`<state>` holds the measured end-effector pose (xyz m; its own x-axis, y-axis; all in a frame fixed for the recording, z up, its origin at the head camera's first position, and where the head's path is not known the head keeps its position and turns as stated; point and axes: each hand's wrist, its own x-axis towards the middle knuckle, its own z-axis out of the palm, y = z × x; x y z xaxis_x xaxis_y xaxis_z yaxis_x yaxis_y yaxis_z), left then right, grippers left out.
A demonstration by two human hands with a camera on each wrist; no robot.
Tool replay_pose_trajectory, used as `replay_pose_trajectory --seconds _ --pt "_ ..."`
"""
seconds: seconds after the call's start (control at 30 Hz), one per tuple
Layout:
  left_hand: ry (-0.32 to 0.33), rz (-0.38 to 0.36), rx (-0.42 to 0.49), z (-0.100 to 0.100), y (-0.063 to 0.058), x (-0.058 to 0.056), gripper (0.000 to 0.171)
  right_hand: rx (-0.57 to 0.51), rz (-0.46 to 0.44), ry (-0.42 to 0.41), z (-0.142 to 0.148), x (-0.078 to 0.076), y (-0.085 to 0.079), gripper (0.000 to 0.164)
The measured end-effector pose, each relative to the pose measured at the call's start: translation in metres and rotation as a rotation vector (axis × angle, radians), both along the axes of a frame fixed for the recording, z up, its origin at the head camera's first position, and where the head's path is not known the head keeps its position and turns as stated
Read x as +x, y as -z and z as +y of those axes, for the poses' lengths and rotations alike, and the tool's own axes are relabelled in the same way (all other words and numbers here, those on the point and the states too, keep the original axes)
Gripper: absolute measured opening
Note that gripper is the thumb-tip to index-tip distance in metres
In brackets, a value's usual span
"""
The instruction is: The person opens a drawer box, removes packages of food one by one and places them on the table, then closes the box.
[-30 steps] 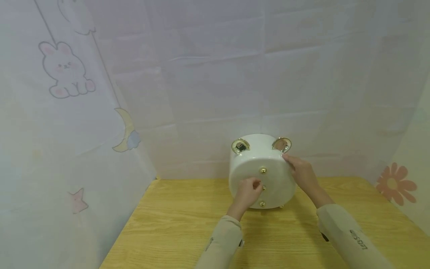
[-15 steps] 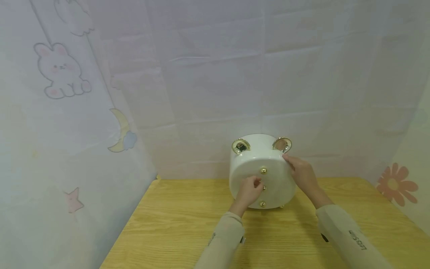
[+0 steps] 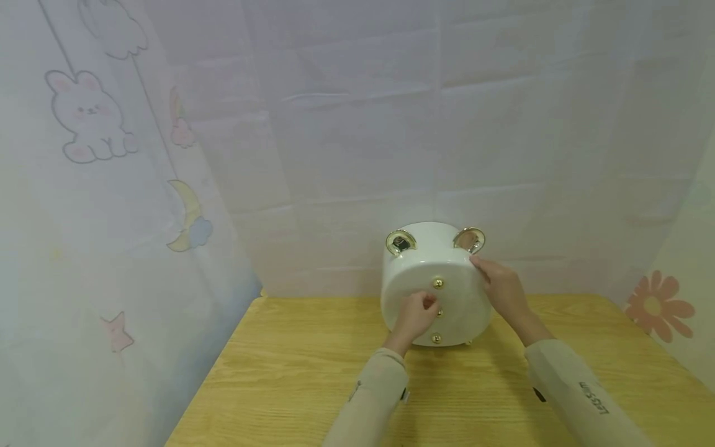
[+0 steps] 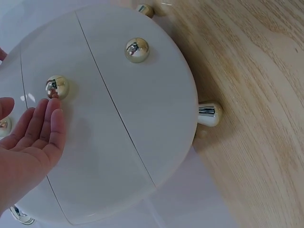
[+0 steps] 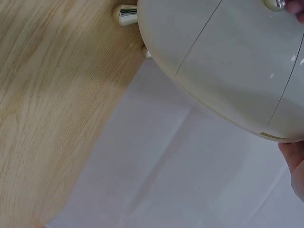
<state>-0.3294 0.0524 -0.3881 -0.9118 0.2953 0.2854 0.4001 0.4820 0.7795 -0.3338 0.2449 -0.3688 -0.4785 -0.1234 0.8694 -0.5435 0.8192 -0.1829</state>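
Head view: L hand (image 3: 414,315) covers most of mid knob (image 3: 440,313), abt 4 o'c; contact unclear. R hand (image 3: 505,295): some fingers hid round 2 o'c side of white box (image 3: 466,295). L sleeve (image 3: 368,397) cut off at 6 o'c, its print too small to read; R sleeve (image 3: 583,397) cut btw 4 & 5. Cloud drawing (image 3: 114,28) cut at 10. L wrist view: L hand & top knob (image 4: 4,127) cut at 9, R hand just a sliver at 10; ear (image 4: 23,218) at 8 partly behind box. R wrist view: box cut btw 12 & 3, R hand cut at 4, L hand's tips cut at 2; rear leg (image 5: 148,53) at 12 half hid.
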Motion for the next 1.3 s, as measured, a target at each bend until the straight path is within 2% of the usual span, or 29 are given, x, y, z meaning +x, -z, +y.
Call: replay_pose_trajectory --seconds 0.1,0.37,0.5,0.87,1.03,1.2,1.3 --pt "-0.003 0.003 -0.007 0.001 -0.001 -0.001 0.019 0.001 0.000 0.005 0.000 0.000 0.000 0.032" --pt "-0.007 0.085 -0.039 0.006 -0.004 0.000 0.018 0.000 0.001 0.016 -0.001 0.001 -0.001 0.033" --pt "-0.012 0.096 -0.032 0.010 -0.004 0.000 0.016 -0.001 0.010 0.016 0.000 0.000 0.000 0.030" --pt "0.015 -0.031 0.122 0.015 -0.006 -0.003 0.016 -0.009 0.020 0.030 0.000 0.000 0.002 0.030" --pt "0.014 -0.051 0.201 0.016 -0.006 -0.006 0.016 -0.009 0.028 0.032 0.000 0.000 0.003 0.032" --pt "0.010 -0.134 0.305 0.017 -0.007 -0.006 0.025 0.002 0.042 0.031 0.000 -0.001 0.003 0.031" --pt "-0.016 -0.178 0.362 0.018 -0.008 -0.005 0.031 0.008 0.047 0.037 0.000 -0.001 0.004 0.030"
